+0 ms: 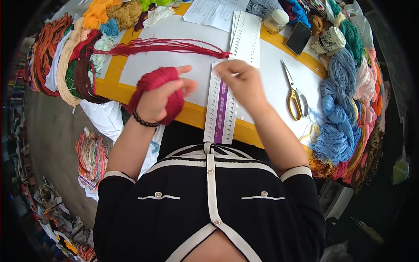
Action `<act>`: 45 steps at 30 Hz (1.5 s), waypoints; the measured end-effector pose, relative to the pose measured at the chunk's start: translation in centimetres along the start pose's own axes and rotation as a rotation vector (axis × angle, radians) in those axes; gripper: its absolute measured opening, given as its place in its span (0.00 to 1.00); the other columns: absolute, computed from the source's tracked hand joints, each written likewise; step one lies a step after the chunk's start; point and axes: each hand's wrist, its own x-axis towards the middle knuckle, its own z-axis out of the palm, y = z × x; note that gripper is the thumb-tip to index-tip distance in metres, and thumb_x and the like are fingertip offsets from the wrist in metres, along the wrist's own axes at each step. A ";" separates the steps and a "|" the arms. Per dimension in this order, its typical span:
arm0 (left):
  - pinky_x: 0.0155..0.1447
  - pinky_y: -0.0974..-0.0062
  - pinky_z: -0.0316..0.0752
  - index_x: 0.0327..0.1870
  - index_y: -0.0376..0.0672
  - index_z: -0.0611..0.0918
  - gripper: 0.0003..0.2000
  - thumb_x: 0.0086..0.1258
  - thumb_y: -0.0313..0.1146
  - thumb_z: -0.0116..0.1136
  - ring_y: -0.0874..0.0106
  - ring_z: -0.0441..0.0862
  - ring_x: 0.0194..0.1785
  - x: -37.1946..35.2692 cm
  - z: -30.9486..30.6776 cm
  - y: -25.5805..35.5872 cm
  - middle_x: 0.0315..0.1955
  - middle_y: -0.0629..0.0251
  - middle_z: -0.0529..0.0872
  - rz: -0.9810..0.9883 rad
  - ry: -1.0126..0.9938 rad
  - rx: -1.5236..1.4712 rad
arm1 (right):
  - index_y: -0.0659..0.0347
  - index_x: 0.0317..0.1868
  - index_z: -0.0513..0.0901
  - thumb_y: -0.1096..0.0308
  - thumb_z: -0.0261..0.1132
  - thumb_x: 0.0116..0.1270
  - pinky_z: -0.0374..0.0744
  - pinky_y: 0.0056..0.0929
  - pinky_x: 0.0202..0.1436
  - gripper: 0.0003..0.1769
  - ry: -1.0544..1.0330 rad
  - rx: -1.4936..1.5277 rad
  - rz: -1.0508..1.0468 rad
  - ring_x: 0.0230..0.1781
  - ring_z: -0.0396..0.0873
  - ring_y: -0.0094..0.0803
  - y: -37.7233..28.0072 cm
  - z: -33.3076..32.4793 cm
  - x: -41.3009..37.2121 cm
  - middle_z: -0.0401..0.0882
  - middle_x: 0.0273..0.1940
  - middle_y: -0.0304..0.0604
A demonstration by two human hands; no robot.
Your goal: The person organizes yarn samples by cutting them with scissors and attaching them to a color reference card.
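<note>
A thick skein of dark red yarn (150,81) is looped around my left hand (168,94), which carries it over the table's near edge with index finger and thumb stretched out to the right. My right hand (242,81) is raised over the punched white card with a purple band (219,105), its fingertips drawn together in a pinch. Any thread between those fingertips is too fine to make out. Just beyond them lies the end of a long bundle of red strands (174,46), spread leftward across the white tabletop (170,65).
Gold-handled scissors (293,96) lie on the right, near a phone (299,38), a paper cup (328,41) and a jar (276,21). Blue skeins (338,113) hang along the right edge. More yarn (70,61) drapes over the left edge. Printed sheets (214,13) lie at the back.
</note>
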 end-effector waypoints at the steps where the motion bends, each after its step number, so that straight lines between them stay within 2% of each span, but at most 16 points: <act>1: 0.57 0.75 0.73 0.58 0.29 0.73 0.18 0.68 0.22 0.51 0.72 0.81 0.49 -0.1 0.9 -0.5 0.47 0.56 0.82 -0.002 -0.003 0.000 | 0.65 0.40 0.84 0.70 0.66 0.64 0.75 0.23 0.42 0.07 -0.088 0.095 0.006 0.38 0.76 0.23 -0.8 1.3 -0.6 0.81 0.36 0.40; 8: 0.57 0.75 0.73 0.65 0.29 0.66 0.23 0.69 0.21 0.49 0.73 0.78 0.52 -0.3 3.4 -1.6 0.53 0.57 0.78 0.075 -0.121 -0.030 | 0.70 0.40 0.81 0.70 0.62 0.68 0.79 0.23 0.35 0.09 -0.269 0.502 0.332 0.28 0.79 0.24 -2.5 2.8 -1.5 0.81 0.34 0.41; 14: 0.52 0.75 0.76 0.67 0.31 0.65 0.24 0.70 0.23 0.48 0.73 0.80 0.48 -0.4 3.1 -1.5 0.52 0.58 0.78 0.057 -0.148 0.056 | 0.69 0.39 0.81 0.71 0.61 0.69 0.78 0.21 0.40 0.08 -0.236 0.524 0.292 0.35 0.80 0.23 -2.2 2.5 -1.9 0.81 0.37 0.41; 19: 0.44 0.80 0.77 0.64 0.34 0.70 0.20 0.71 0.27 0.47 0.73 0.81 0.46 -0.4 1.9 -2.3 0.46 0.58 0.83 0.034 -0.149 -0.099 | 0.67 0.39 0.80 0.68 0.59 0.68 0.73 0.34 0.56 0.09 -0.180 0.948 0.356 0.47 0.78 0.33 -1.9 0.0 -2.0 0.78 0.51 0.47; 20: 0.44 0.80 0.77 0.64 0.34 0.70 0.20 0.71 0.27 0.47 0.73 0.81 0.46 -0.5 1.1 -1.9 0.46 0.58 0.83 0.033 -0.151 -0.099 | 0.65 0.39 0.78 0.68 0.58 0.67 0.68 0.39 0.61 0.09 -0.375 1.158 0.181 0.50 0.77 0.37 -0.9 -2.5 -1.5 0.79 0.51 0.49; 21: 0.43 0.81 0.77 0.63 0.36 0.71 0.20 0.71 0.27 0.48 0.75 0.81 0.44 -0.5 -0.4 -1.3 0.43 0.58 0.83 0.083 -0.113 -0.115 | 0.63 0.39 0.76 0.69 0.58 0.66 0.69 0.38 0.60 0.07 -0.265 1.203 0.223 0.44 0.77 0.34 -2.7 -5.2 -1.7 0.79 0.42 0.44; 23: 0.41 0.81 0.76 0.62 0.39 0.72 0.19 0.70 0.29 0.49 0.78 0.80 0.38 -0.8 -4.0 0.6 0.42 0.60 0.84 0.160 0.023 -0.138 | 0.62 0.39 0.75 0.71 0.58 0.66 0.73 0.24 0.38 0.04 -0.028 1.333 0.117 0.27 0.68 0.23 -2.8 -12.1 -2.1 0.68 0.26 0.35; 25: 0.40 0.82 0.75 0.62 0.41 0.72 0.19 0.70 0.30 0.50 0.81 0.79 0.36 -1.3 -8.7 2.8 0.44 0.61 0.83 0.215 0.111 -0.201 | 0.63 0.40 0.77 0.72 0.58 0.68 0.64 0.17 0.27 0.04 0.298 0.805 -0.046 0.24 0.64 0.17 -1.4 -19.7 -2.4 0.68 0.27 0.31; 26: 0.40 0.83 0.75 0.62 0.41 0.73 0.19 0.70 0.30 0.50 0.82 0.79 0.35 -1.3 -10.2 3.4 0.45 0.62 0.83 0.240 0.103 -0.262 | 0.63 0.38 0.80 0.69 0.61 0.68 0.63 0.17 0.25 0.06 0.754 0.333 0.008 0.22 0.63 0.17 -0.9 -21.8 -2.1 0.70 0.25 0.31; 27: 0.40 0.83 0.75 0.62 0.41 0.73 0.19 0.70 0.30 0.50 0.82 0.79 0.35 -0.7 -10.1 3.4 0.45 0.62 0.83 0.237 0.101 -0.267 | 0.65 0.37 0.83 0.67 0.65 0.65 0.71 0.19 0.30 0.09 0.947 -0.262 0.058 0.25 0.72 0.19 -0.3 -23.0 -2.0 0.79 0.27 0.36; 29: 0.39 0.84 0.74 0.62 0.40 0.73 0.20 0.70 0.32 0.52 0.84 0.77 0.34 0.4 -9.3 3.5 0.50 0.60 0.81 0.161 0.098 -0.115 | 0.64 0.41 0.85 0.66 0.67 0.64 0.76 0.22 0.40 0.10 0.866 -0.675 -0.130 0.32 0.80 0.25 0.9 -20.3 -1.5 0.84 0.33 0.40; 30: 0.37 0.85 0.73 0.61 0.37 0.73 0.21 0.69 0.37 0.54 0.86 0.74 0.31 1.6 -8.4 1.6 0.55 0.58 0.79 0.275 0.060 0.201 | 0.63 0.44 0.85 0.65 0.66 0.64 0.77 0.22 0.45 0.12 0.666 -0.637 -0.036 0.40 0.82 0.26 1.2 -17.6 -0.8 0.86 0.40 0.42; 31: 0.37 0.86 0.72 0.60 0.37 0.74 0.24 0.66 0.39 0.59 0.85 0.73 0.31 3.1 -7.9 0.4 0.61 0.61 0.75 0.186 -0.098 0.230 | 0.61 0.44 0.86 0.63 0.64 0.65 0.76 0.23 0.43 0.12 0.450 -0.525 -0.005 0.37 0.81 0.26 1.5 -13.7 0.1 0.86 0.36 0.41; 34: 0.39 0.82 0.72 0.57 0.41 0.78 0.21 0.65 0.38 0.61 0.82 0.73 0.35 5.5 -0.5 -0.2 0.52 0.71 0.81 -0.309 0.087 0.122 | 0.63 0.42 0.86 0.60 0.64 0.64 0.72 0.24 0.26 0.15 -0.032 -0.282 0.197 0.20 0.72 0.21 4.3 -3.0 2.1 0.79 0.22 0.38; 36: 0.45 0.79 0.72 0.55 0.41 0.78 0.19 0.67 0.40 0.60 0.79 0.75 0.39 7.9 -0.3 -2.6 0.50 0.69 0.82 -0.293 0.114 0.117 | 0.65 0.37 0.85 0.62 0.61 0.65 0.73 0.24 0.26 0.14 -0.168 -0.220 0.347 0.19 0.72 0.23 5.6 0.2 3.2 0.78 0.21 0.38; 45: 0.51 0.74 0.72 0.56 0.41 0.76 0.17 0.70 0.38 0.54 0.73 0.79 0.49 10.7 1.1 -5.1 0.47 0.66 0.83 -0.217 0.172 0.298 | 0.66 0.29 0.82 0.63 0.58 0.66 0.70 0.20 0.23 0.14 -0.148 -0.003 0.591 0.18 0.72 0.22 6.0 0.6 4.4 0.76 0.21 0.36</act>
